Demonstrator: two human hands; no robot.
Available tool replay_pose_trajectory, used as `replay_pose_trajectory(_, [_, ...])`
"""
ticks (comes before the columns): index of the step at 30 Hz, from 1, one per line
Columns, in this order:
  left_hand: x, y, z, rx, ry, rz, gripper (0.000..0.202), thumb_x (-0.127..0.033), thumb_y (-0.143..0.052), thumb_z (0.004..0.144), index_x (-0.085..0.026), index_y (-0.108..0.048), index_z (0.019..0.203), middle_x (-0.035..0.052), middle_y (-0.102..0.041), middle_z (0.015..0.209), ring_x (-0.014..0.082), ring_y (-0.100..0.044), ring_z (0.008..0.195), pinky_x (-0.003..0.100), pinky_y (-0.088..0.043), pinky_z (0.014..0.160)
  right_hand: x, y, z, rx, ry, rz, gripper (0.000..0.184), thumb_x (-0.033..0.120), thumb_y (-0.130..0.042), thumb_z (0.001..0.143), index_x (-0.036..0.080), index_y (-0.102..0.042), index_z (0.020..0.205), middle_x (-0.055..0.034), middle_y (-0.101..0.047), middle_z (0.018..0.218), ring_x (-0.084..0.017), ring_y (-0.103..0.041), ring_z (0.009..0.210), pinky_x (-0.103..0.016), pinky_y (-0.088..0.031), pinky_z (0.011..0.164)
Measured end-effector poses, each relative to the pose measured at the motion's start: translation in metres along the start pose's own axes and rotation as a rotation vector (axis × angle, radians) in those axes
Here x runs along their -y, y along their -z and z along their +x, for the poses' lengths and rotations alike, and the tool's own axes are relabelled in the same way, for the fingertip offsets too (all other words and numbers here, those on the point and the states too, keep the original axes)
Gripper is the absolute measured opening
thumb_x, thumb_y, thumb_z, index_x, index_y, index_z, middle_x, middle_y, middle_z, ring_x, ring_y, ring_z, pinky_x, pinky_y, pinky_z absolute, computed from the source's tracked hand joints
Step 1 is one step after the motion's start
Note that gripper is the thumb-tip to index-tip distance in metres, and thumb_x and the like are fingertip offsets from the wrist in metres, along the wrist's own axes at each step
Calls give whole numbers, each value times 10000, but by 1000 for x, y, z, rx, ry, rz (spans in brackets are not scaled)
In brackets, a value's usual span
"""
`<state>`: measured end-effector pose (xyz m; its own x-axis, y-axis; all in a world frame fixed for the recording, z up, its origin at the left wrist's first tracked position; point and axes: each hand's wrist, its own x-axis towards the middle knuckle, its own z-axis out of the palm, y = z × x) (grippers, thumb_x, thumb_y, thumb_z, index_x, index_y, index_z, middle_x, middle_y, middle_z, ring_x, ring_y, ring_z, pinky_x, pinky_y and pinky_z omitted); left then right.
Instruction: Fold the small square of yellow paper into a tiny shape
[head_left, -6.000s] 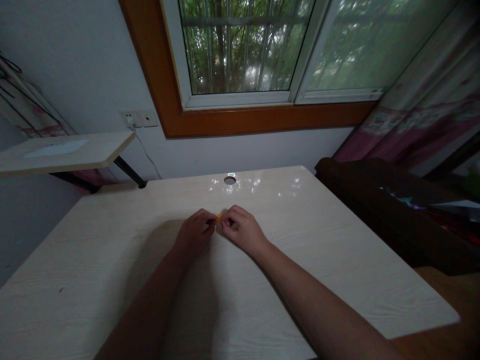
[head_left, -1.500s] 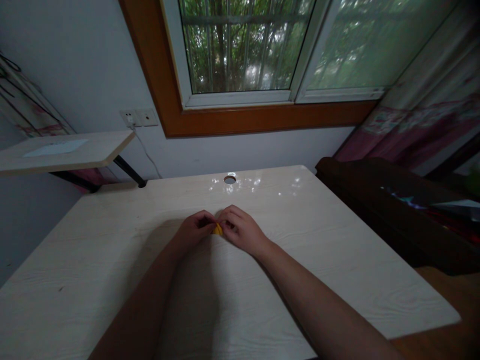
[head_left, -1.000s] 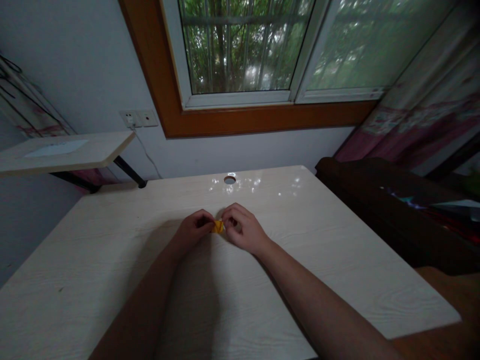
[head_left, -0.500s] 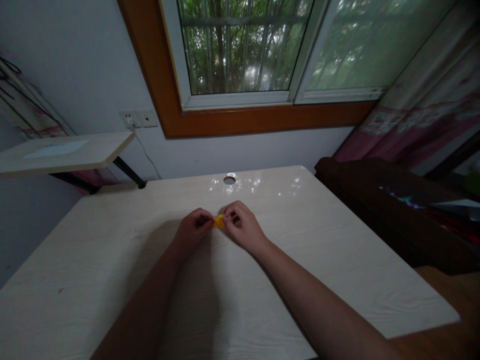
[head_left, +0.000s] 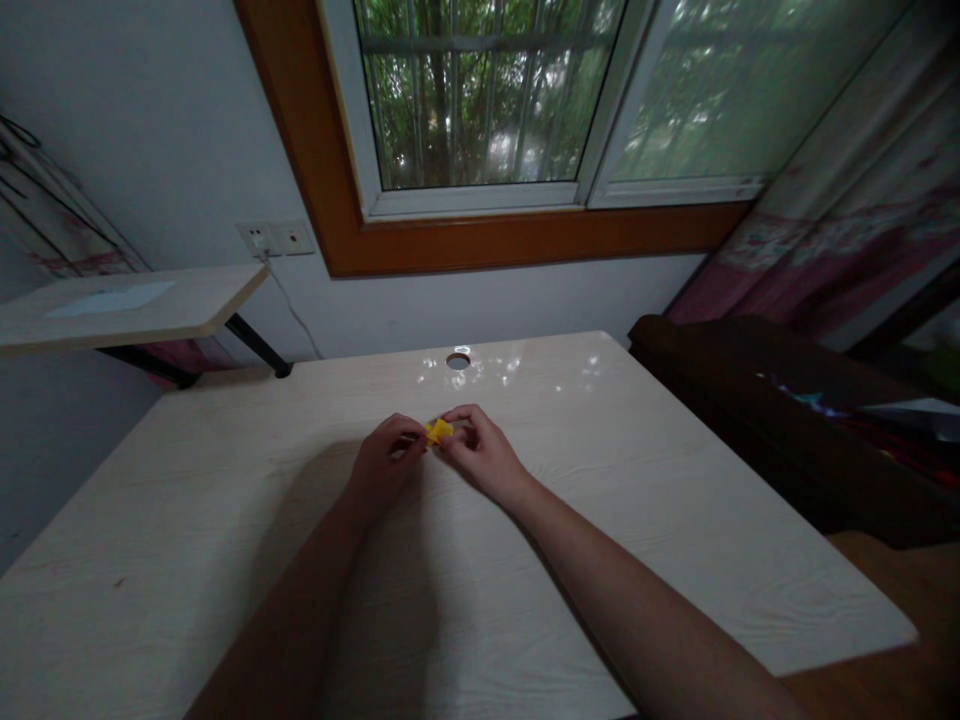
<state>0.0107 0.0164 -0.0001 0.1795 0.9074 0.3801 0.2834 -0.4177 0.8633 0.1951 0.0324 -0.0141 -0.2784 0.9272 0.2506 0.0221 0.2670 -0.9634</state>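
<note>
Over a pale counter (head_left: 637, 500), a small yellow piece (head_left: 439, 432) sits between the left hand (head_left: 382, 462), its fingers pinched on the 9 o'clock edge, and the right hand (head_left: 487, 452), thumb and finger clamped on it at 3 o'clock. It already looks folded into an angular form, though both keep hold and what remains cannot be told. Compared with half a second ago, it shows broader and brighter, slightly nearer 12 o'clock.
</note>
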Motion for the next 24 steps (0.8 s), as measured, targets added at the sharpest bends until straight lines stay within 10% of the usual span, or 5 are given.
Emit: replay_pose_trajectory(24, [6, -7, 0, 11, 130, -238, 298, -292, -730, 771, -197, -528, 969, 37, -655, 938, 171, -670, 889, 314, -536, 807, 17, 6, 2, -20, 446, -342, 221, 94, -646, 759, 227, -576, 920, -55, -654, 998, -196, -617, 968, -362, -511, 849])
